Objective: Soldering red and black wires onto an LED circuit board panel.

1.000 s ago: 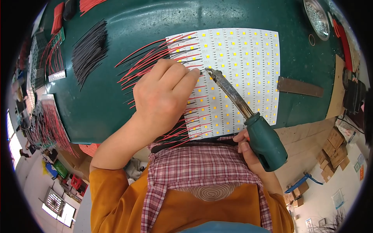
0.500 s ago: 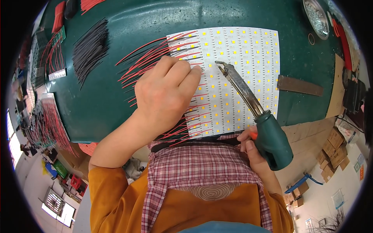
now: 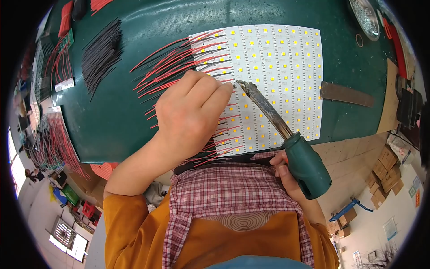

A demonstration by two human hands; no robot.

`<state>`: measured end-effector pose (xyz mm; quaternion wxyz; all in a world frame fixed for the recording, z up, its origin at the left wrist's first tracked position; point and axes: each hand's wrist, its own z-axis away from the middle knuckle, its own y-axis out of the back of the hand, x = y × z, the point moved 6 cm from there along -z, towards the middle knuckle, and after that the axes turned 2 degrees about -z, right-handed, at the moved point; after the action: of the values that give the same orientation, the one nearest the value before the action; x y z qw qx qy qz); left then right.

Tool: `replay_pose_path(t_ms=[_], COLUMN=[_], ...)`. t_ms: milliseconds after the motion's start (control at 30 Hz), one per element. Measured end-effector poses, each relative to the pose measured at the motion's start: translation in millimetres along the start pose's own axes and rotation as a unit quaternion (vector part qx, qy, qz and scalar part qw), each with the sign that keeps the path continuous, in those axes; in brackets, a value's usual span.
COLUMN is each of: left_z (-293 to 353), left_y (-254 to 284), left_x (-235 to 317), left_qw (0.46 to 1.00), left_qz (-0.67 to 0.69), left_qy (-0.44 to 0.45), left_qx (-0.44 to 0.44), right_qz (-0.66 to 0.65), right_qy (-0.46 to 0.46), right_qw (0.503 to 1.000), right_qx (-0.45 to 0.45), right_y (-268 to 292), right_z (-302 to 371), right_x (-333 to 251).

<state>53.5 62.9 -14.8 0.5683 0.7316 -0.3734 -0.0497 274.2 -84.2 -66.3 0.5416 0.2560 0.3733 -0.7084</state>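
My left hand is closed in a pinch over the left part of a white LED board with yellow squares. Its fingertips press at a row of solder pads, on what looks like the end of a thin wire, mostly hidden by the fingers. Red and black wires stick out leftward along that row. My right hand grips a soldering iron by its dark green handle. The iron slants up and left, its blackened tip close to my left fingertips, at the pads.
A pile of loose black wires lies on the green mat. Wired boards are stacked at the left edge. Right of the board are a flat brown bar, a small ring and a metal dish of small bits.
The soldering iron's tip has moved left and down across the board to my left fingertips. My left hand keeps its pinch, slightly lower on the board.
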Motion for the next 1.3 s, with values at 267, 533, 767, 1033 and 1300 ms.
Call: replay_pose_path(t_ms=[267, 533, 767, 1033, 1300], left_z=[0, 4, 0, 8, 11], left_y=[-3, -9, -7, 5, -6], left_x=[1, 1, 3, 12, 7], left_qw=[1.000, 0.997, 0.996, 1.000, 0.998], left_qz=[-0.013, -0.064, -0.080, 0.011, -0.036], left_qy=[-0.005, -0.043, -0.044, -0.009, -0.048], left_qx=[-0.011, 0.015, 0.003, 0.016, 0.024], right_qz=[0.177, 0.157, 0.179, 0.010, 0.367], right_qy=[0.080, 0.051, 0.058, -0.006, 0.120], right_qw=[0.981, 0.986, 0.980, 0.999, 0.919], right_qx=[-0.019, -0.013, -0.057, -0.038, -0.078], right_y=[-6, -12, -13, 5, 3], right_z=[0, 0, -2, 7, 7], right_x=[-13, -16, -19, 12, -6])
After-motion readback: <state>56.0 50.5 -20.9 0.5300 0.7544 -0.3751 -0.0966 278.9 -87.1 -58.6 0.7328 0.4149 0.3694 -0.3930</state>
